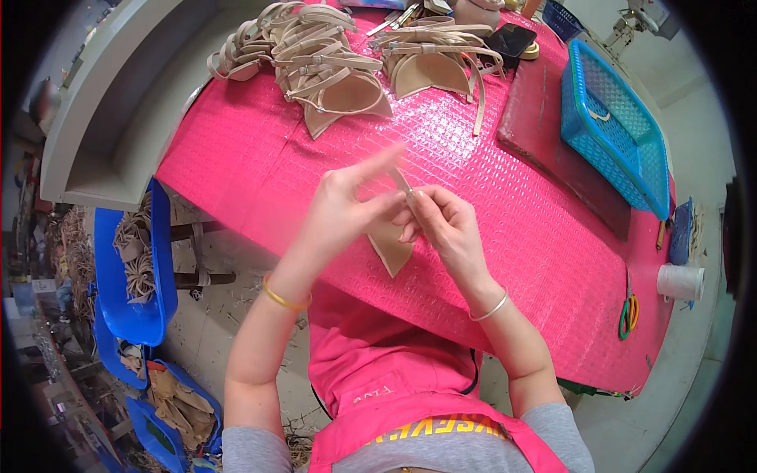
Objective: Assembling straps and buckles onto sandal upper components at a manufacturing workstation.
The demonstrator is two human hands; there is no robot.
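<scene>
Over the near part of the pink-covered table [505, 292], both hands meet at a thin beige strap [400, 180] with what looks like a small buckle. My right hand [451, 229] pinches the strap between thumb and curled fingers. My left hand [341, 206] is closed on it from the other side, thumb toward the strap, with its index finger stretched out and slightly blurred. Below the fingers shows a beige shoe upper [390, 251], its pointed end toward me; the hands hide much of it.
Beige strapped shoe uppers [347, 98] are heaped at the far side, beside another stack [430, 75]. To the right are a dark red board [544, 142], a blue basket [579, 126], scissors [628, 317] and a white spool [680, 281]. Blue bins [162, 268] and a grey shelf [95, 158] stand left.
</scene>
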